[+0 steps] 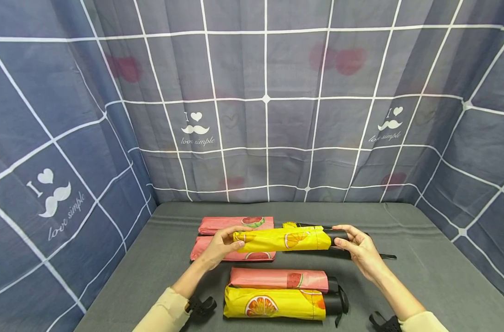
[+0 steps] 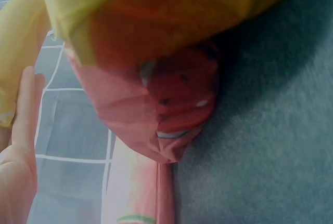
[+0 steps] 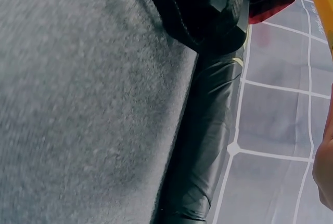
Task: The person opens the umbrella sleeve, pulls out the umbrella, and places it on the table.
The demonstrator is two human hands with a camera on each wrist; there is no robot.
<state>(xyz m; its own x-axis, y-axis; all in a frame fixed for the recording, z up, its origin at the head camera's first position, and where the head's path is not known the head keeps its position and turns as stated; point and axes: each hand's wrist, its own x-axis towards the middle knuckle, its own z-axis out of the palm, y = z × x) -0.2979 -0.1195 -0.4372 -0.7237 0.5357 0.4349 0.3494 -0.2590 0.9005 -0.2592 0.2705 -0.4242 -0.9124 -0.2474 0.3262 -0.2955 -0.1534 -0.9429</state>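
A folded yellow umbrella (image 1: 268, 240) with orange-slice prints is held level over the table. My left hand (image 1: 219, 248) pinches its left end, thumb in front. At the other end, my right hand (image 1: 361, 251) grips the black handle (image 1: 338, 236) between thumb and fingers. Below it lie a folded pink watermelon umbrella (image 1: 268, 279) and, nearer me, another yellow umbrella (image 1: 235, 304), both with black handles to the right. The left wrist view shows the left hand (image 2: 18, 172) along the held umbrella (image 2: 21, 37); only an edge of the right hand (image 3: 323, 177) enters the right wrist view.
Two pink umbrellas (image 1: 218, 224) lie at the back left, partly hidden by the left hand and held umbrella. Behind the right hand, a black umbrella (image 3: 203, 125) and a bit of yellow (image 1: 290, 224) show. A grey-blue checked curtain (image 1: 243, 120) encloses the grey table (image 1: 152, 286).
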